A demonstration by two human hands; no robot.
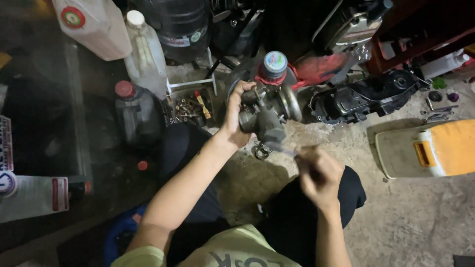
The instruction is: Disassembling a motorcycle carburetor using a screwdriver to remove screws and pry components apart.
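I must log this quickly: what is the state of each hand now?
Left hand: closed, holding the grey carburetor.
Right hand: closed, blurred; what it holds cannot be told.

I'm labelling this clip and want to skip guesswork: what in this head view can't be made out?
- Right hand: motion-blurred; whether it grips anything thin cannot be told.
- Carburetor: its near side is covered by the left hand.
- Small tray of parts: pieces too small and dark to identify.
- White jug: top cut off by the frame edge.
- Yellow and white cover: right end cut off by the edge.
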